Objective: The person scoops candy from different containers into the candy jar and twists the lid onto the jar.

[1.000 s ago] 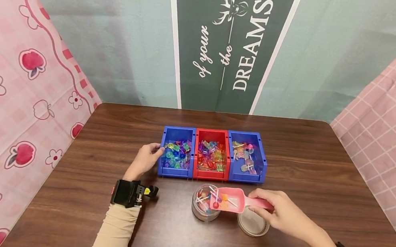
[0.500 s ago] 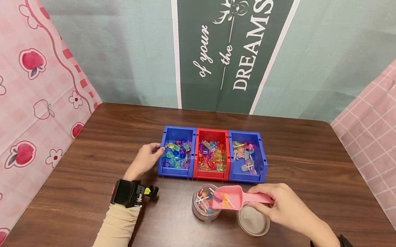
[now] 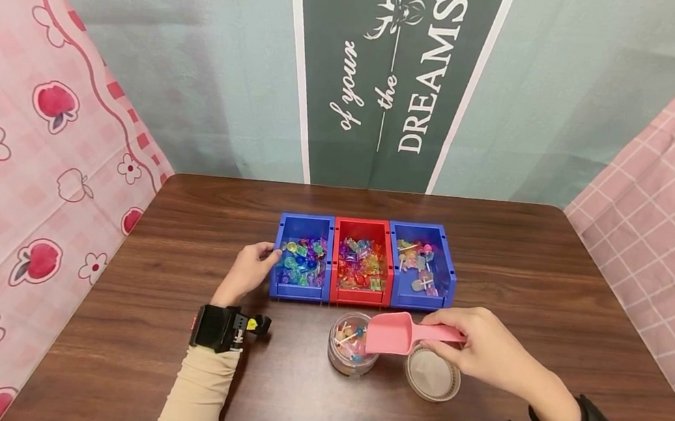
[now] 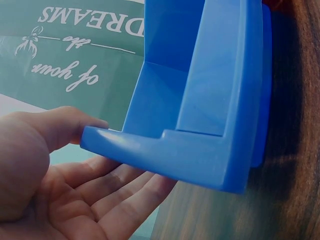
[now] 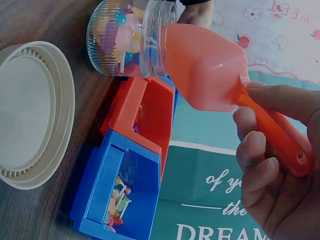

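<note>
Scoop: held above the tabletop, bowl to the left, handle to the right; no candy to be seen in the bowl.
Long axis of scoop: nearly sideways, with bowl end a little closer to the wearer than handle end.
Right hand: fingers bent around the handle, thumb pressing from the other side; no free gap seen there.
Jar: upright on the tabletop, uncovered, with candies inside; to the left of the right fingers, roughly along the line of the scoop.
Bowl to jar mouth: overlapping the right part of the mouth in the head view; touching the rim or only just above, cannot tell.
Nearer hand to jar: the right; the left farther away, to the left and beyond.
Left hand: side wall of left bin between thumb and fingers, fingers spread only by the wall, rather straight.
Lid: just right of the jar, inner side up.
Red bin and right bin: in one row with left bin, beyond the jar.
</note>
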Available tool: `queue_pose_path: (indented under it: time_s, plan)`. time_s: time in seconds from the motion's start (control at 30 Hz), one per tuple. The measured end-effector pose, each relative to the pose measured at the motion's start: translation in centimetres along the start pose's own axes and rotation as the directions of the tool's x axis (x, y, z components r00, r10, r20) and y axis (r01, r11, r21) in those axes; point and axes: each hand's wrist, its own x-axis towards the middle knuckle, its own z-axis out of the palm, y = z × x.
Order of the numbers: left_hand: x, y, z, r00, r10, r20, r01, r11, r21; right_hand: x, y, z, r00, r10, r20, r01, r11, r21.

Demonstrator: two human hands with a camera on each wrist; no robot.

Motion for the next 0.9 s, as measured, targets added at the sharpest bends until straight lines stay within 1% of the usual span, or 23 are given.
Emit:
queue_pose_path:
  time_s: [0.07, 0.4, 0.53, 0.63, 0.7, 0.9]
  plan:
    - [0.06, 0.09, -0.01, 1.0, -0.007, 0.003, 0.007, 1.0, -0.004, -0.04, -0.02, -0.03, 1.0, 0.007, 0.004, -0.007, 1.0, 0.004]
    - [0.05, 0.18, 0.04, 1.0, 0.001, 0.005, -0.001, 1.0, -0.002, -0.29, 0.09, -0.3, 1.0, 0.007, 0.022, -0.007, 1.0, -0.018]
    - [0.05, 0.0, 0.02, 1.0, 0.011, -0.001, -0.011, 1.0, 0.014, -0.41, 0.13, -0.39, 1.0, 0.005, 0.029, -0.005, 1.0, -0.023]
    - [0.03, -0.08, -0.02, 1.0, 0.013, -0.002, -0.013, 1.0, 0.024, -0.46, 0.14, -0.37, 1.0, -0.003, 0.017, 0.003, 1.0, -0.02]
    - [0.0, -0.04, -0.02, 1.0, 0.002, 0.0, -0.002, 1.0, 0.019, -0.47, 0.12, -0.37, 1.0, -0.008, 0.007, 0.009, 1.0, -0.011]
    - [-0.11, 0.07, -0.02, 1.0, 0.0, -0.001, 0.0, 1.0, 0.012, -0.41, 0.17, -0.71, 1.0, -0.023, -0.012, 0.023, 0.999, 0.042]
